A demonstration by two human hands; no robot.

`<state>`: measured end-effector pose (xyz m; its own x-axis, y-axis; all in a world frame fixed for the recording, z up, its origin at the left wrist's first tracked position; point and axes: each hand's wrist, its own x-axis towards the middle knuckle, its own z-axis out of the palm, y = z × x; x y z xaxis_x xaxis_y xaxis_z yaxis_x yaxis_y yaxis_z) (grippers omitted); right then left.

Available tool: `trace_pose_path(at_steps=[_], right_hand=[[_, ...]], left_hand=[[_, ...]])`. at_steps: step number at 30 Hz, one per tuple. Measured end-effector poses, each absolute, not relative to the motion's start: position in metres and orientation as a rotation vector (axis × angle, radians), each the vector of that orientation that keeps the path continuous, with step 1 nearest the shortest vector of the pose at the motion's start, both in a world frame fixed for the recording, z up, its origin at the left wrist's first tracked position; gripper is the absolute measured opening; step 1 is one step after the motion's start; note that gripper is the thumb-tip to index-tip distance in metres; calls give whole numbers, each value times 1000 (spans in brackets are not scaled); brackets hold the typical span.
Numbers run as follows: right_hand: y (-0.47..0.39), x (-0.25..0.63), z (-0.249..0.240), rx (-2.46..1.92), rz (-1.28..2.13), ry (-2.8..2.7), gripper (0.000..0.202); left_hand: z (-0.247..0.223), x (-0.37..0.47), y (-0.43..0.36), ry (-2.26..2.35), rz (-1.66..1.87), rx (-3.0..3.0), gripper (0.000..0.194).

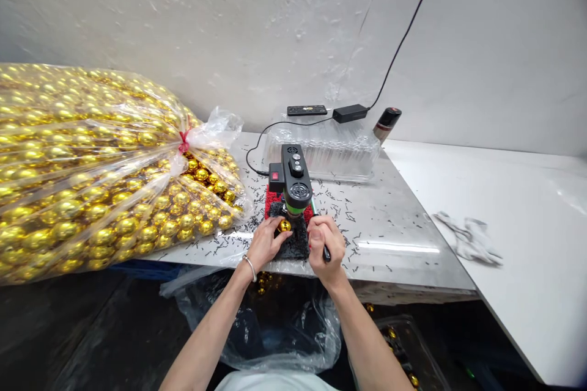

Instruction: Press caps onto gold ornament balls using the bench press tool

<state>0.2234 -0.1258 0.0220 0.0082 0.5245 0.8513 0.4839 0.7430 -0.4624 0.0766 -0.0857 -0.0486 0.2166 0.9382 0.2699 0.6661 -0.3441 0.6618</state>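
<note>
A shiny gold ball (285,226) is pinched between the thumb and fingers of my left hand (266,239), close below the head of a small black machine (297,174). My right hand (326,244) is wrapped round the black grip of a lever handle (326,253) on the machine's right side. The machine has a red switch at its left and a green band under its head. Beneath it lies a black and red base (293,245), strewn with short black bits. The ball's underside is hidden by my fingers.
At the left bulges a big clear bag (105,177) of gold balls. Behind the machine are a clear plastic tray (321,153), a power adapter (350,113) and a spray can (386,125). White gloves (470,238) lie right. An open plastic bag (275,342) hangs below the table edge.
</note>
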Motion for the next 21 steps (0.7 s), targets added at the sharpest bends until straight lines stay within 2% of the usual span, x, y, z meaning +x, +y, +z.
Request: trace_pose_path(at_steps=[11,21], right_hand=[[-127,225,20,-820,62,-1620,26],[-127,225,22,-827,52,-1623,26]], left_hand=[[-52,60,-79,1292,948,1553,46],[-52,72,-87,1420,891,2080,34]])
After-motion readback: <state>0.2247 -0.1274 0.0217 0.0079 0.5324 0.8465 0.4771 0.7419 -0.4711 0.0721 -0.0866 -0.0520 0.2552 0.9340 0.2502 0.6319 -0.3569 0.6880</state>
